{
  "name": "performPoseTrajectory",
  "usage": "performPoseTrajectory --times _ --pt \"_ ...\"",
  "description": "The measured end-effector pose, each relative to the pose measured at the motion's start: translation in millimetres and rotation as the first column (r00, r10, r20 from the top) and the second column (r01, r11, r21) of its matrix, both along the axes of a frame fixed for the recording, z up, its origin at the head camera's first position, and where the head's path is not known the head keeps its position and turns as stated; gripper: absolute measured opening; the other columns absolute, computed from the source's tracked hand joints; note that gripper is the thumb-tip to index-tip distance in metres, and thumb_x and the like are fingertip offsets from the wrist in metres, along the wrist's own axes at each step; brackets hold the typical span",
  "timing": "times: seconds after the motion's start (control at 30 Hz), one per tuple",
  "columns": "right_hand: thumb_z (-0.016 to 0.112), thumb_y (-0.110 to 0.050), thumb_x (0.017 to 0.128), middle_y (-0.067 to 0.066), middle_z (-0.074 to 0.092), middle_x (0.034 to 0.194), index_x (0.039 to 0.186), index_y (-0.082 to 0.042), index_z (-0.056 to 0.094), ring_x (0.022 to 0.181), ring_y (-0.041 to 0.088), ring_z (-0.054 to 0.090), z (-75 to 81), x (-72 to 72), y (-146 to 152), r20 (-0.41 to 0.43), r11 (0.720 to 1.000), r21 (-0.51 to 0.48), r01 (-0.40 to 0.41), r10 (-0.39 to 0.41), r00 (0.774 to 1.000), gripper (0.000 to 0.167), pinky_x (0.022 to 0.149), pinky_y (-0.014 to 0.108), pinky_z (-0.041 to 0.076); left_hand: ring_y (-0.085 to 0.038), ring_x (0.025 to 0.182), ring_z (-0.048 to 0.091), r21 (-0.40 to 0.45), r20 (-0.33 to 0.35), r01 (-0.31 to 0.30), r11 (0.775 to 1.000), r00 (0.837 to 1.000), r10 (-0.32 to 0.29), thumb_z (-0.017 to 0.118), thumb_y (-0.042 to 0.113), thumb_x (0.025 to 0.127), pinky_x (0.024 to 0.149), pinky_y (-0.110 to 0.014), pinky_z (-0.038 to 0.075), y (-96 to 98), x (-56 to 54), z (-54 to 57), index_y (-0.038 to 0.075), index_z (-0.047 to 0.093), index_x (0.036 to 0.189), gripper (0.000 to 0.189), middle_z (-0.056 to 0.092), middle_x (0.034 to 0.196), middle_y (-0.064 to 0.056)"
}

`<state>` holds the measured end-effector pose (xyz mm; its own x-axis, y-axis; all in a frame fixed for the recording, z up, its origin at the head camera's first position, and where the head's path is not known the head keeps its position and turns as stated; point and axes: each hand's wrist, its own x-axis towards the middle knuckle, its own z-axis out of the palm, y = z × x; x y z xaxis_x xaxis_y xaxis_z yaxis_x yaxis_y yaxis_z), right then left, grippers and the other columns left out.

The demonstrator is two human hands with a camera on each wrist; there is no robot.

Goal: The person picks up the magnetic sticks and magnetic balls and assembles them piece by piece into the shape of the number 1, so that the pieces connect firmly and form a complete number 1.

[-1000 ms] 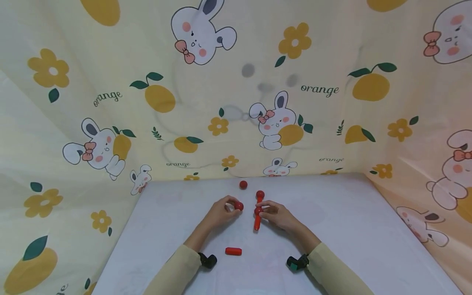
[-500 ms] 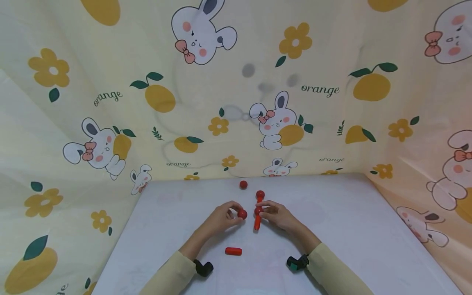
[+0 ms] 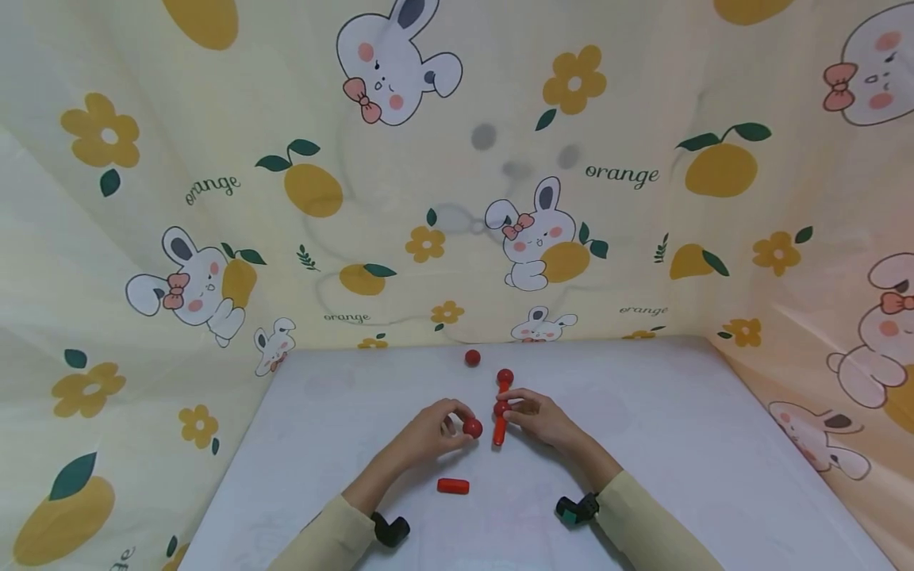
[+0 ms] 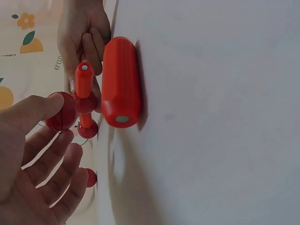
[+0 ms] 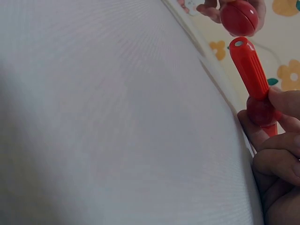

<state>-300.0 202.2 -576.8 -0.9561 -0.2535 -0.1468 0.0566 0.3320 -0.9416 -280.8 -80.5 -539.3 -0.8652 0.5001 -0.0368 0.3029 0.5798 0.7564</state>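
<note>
My left hand (image 3: 431, 432) pinches a red ball (image 3: 473, 428) between thumb and fingertips, just left of the joined piece's near end. With thumb and fingers my right hand (image 3: 541, 418) holds the middle ball (image 3: 502, 409) of that piece, a line of red balls and rods. Its far ball (image 3: 505, 376) points to the back of the table, and its near rod (image 3: 499, 432) points toward me. A pale round disc shows on that rod's bare end (image 5: 239, 43) in the right wrist view. The held ball and the rod are apart.
A loose red rod (image 3: 453, 486) lies crosswise on the white table (image 3: 343, 396), nearer to me than the joined piece. Another red ball (image 3: 473, 358) sits near the back edge. Behind the table hangs a printed curtain (image 3: 443, 262).
My left hand has brought its ball nearer to me and slightly right, from beside the middle ball to beside the near rod. The right hand keeps its hold in place.
</note>
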Motion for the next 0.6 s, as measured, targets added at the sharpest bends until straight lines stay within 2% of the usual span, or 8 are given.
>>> performPoseTrajectory --times 0.2,0.37,0.5,0.6 --pt "0.078 -0.029 0.1 0.001 0.074 0.127 0.137 -0.023 0.072 0.125 0.026 0.06 0.2 2.5 -2 -0.01 0.999 0.023 0.024 -0.024 1.0 0.038 0.095 0.042 0.057 -0.013 0.096 0.062 -0.01 0.004 0.014 1.0 1.0 -0.014 0.086 0.027 0.094 0.079 -0.022 0.056 0.2 5.7 -2.9 0.024 0.07 0.126 0.036 0.068 0.114 0.009" --pt "0.078 -0.029 0.1 0.0 0.074 0.128 0.137 -0.024 0.072 0.126 0.025 0.061 0.5 2.7 -2 -0.017 1.0 0.018 0.022 -0.022 1.0 0.038 0.1 0.049 0.056 -0.014 0.095 0.062 -0.007 0.01 0.032 0.999 0.999 -0.032 0.086 0.026 0.094 0.078 -0.023 0.055 0.4 9.7 -2.2 0.023 0.069 0.125 0.036 0.068 0.112 0.01" --pt "0.077 -0.029 0.101 0.003 0.073 0.13 0.138 -0.021 0.071 0.125 0.026 0.06 0.3 0.9 0 -0.015 1.0 0.011 0.006 -0.006 1.0 0.039 0.097 0.043 0.055 -0.014 0.093 0.062 -0.012 0.017 0.049 0.999 0.999 -0.049 0.086 0.027 0.094 0.078 -0.024 0.054 1.6 11.8 -1.1 0.025 0.069 0.124 0.035 0.067 0.108 0.012" --pt "0.076 -0.027 0.102 0.006 0.073 0.131 0.139 -0.019 0.07 0.121 0.027 0.059 -0.3 -0.8 1 -0.004 1.0 0.001 -0.004 0.004 1.0 0.039 0.089 0.036 0.053 -0.014 0.093 0.062 -0.02 0.03 0.056 0.998 0.998 -0.055 0.087 0.028 0.093 0.078 -0.024 0.054 3.2 13.1 -1.7 0.026 0.069 0.124 0.035 0.067 0.107 0.013"
